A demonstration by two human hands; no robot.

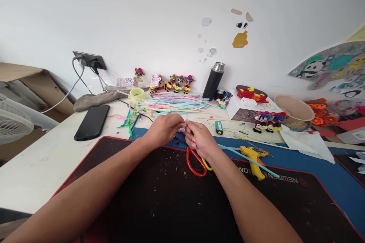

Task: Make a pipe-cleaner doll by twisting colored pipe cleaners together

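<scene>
My left hand (167, 130) and my right hand (200, 138) meet fingertip to fingertip above the back edge of the black mat (159, 197). Both are closed in a pinch on something small and pale between them, too small to make out. A light blue pipe cleaner (248, 158) stretches rightward from beside my right wrist across the mat. Below my right hand lie red-handled scissors (196, 165), partly hidden by the hand, with a yellow handle (209, 165) showing next to them.
Pastel pipe cleaners (176, 102) lie behind my hands. A yellow glue gun (253, 159) rests at right, a phone (92, 122) at left. Small dolls (179, 84), a black flask (213, 81) and a white box (236, 110) stand near the wall.
</scene>
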